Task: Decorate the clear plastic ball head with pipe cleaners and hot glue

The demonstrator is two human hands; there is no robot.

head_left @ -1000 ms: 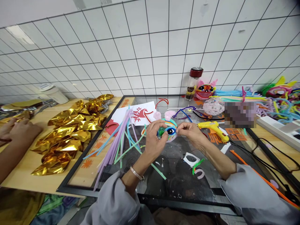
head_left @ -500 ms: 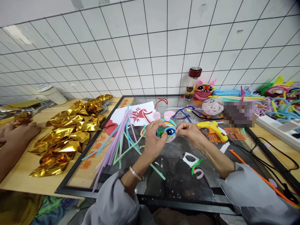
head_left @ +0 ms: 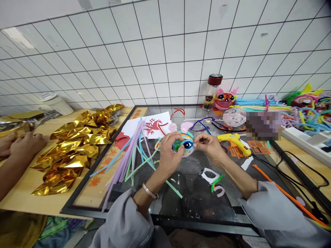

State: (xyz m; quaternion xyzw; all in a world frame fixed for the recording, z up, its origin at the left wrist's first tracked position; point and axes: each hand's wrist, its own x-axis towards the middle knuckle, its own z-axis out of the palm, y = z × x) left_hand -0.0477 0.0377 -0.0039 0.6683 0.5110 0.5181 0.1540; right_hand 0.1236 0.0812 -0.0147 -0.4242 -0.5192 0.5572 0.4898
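While the left grip holds the colourful face, the right grip pinches its eye's edge.

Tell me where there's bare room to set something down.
Mostly bare: the near glass tabletop between the left sleeve and white paper cutout. Also wood between a co-worker's forearm and gold foil.

Crowded: around the left hand, right hand and blue-rimmed eye; the lilac pipe cleaners; the yellow glue gun.

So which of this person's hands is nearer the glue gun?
The right hand: just left of the glue gun, at the right edge of the blue eye. The left hand: farther left, at its left edge.
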